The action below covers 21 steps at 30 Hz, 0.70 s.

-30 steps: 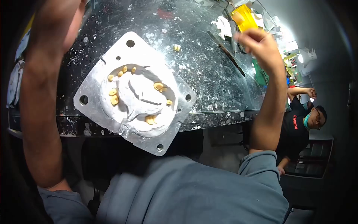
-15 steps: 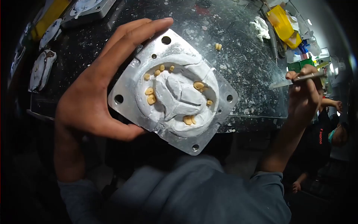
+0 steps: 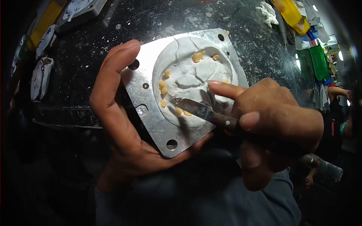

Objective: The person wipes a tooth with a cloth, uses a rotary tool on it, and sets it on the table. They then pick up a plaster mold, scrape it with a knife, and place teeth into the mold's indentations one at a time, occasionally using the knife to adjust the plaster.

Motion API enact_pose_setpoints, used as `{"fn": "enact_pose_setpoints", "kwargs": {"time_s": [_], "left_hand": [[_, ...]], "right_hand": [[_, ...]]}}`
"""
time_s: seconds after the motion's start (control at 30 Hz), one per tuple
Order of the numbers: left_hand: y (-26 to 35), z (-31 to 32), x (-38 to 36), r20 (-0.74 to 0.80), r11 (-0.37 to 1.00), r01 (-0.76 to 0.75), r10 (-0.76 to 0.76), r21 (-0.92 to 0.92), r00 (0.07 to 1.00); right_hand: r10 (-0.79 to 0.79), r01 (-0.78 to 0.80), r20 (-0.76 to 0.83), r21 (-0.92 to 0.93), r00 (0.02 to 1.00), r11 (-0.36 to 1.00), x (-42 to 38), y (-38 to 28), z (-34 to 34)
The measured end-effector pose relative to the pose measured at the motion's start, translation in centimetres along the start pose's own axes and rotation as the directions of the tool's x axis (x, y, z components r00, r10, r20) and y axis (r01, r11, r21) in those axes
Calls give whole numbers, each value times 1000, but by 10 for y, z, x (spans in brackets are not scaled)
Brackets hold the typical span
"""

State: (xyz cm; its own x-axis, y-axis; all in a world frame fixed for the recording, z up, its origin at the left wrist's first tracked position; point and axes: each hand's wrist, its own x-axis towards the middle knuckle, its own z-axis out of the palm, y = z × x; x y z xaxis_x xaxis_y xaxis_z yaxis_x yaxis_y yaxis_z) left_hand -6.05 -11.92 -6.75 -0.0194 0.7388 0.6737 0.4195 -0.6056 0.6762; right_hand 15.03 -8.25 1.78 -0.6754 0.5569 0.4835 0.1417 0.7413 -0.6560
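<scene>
My left hand point(image 3: 117, 120) grips a square metal flask point(image 3: 149, 113) from below and the left, fingers along its left edge, thumb under its lower corner. The flask is filled with white plaster point(image 3: 192, 81) in which several yellowish teeth point(image 3: 163, 90) are set in an arc. My right hand point(image 3: 271, 120) holds a metal knife point(image 3: 196, 109). Its index finger is stretched over the plaster, and the blade tip rests on the plaster next to the lower-left teeth.
A dark speckled worktop point(image 3: 94, 49) dusted with plaster lies behind the flask. Plaster casts point(image 3: 39, 77) and another flask point(image 3: 81, 9) sit at the far left. Yellow and green containers point(image 3: 315, 60) crowd the far right, where another person point(image 3: 337, 128) in black stands.
My left hand lifted and turned the flask off the worktop edge. My right hand came in from the right with the knife and set the blade on the plaster.
</scene>
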Motion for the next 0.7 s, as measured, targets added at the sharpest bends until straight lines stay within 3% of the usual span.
{"fn": "enact_pose_setpoints", "kwargs": {"time_s": [0.13,0.2,0.27,0.3,0.33,0.37,0.4,0.43,0.47,0.53,0.57,0.6,0.63,0.67,0.7], "left_hand": [[7,8,6,-30,997,57,-58,-50,998],[4,14,12,-76,978,-44,29,-205,997],[8,16,12,-82,980,-55,40,-192,996],[17,14,11,-110,993,85,-94,-78,989],[22,13,11,-155,973,228,-220,32,963],[18,11,9,-155,973,228,-220,35,963],[10,8,7,-127,988,147,-140,45,982],[7,7,6,-98,997,65,-59,52,993],[8,7,5,-98,996,65,-60,54,993],[16,8,4,-117,981,151,-165,-118,979],[23,11,5,-116,981,152,-166,-118,979],[32,16,9,-185,935,264,-310,-237,932],[40,20,12,-234,863,356,-453,-360,860],[44,21,15,-234,862,356,-453,-360,860],[48,22,17,-223,828,392,-503,-401,835]], "right_hand": [[6,15,-223,92,975,996,-1,-3,23],[17,7,-241,97,970,995,-3,0,25],[-119,118,-202,-17,972,993,-2,6,24],[-119,119,-204,-16,972,993,0,-2,18],[29,-28,-53,28,998,999,4,-16,5],[173,-179,106,49,979,983,6,-24,-1],[171,-178,106,51,979,983,6,-15,10],[5,8,-161,84,987,996,6,1,33],[-151,195,-419,66,895,979,5,11,46],[-167,209,-432,51,886,977,5,15,48],[-184,223,-443,36,877,974,5,15,48],[-183,222,-443,36,877,974,5,10,40],[-115,116,-269,-11,956,993,5,0,26],[-26,19,-91,-77,996,997,5,-6,18],[-26,19,-90,-78,996,997,5,-6,19]]}}
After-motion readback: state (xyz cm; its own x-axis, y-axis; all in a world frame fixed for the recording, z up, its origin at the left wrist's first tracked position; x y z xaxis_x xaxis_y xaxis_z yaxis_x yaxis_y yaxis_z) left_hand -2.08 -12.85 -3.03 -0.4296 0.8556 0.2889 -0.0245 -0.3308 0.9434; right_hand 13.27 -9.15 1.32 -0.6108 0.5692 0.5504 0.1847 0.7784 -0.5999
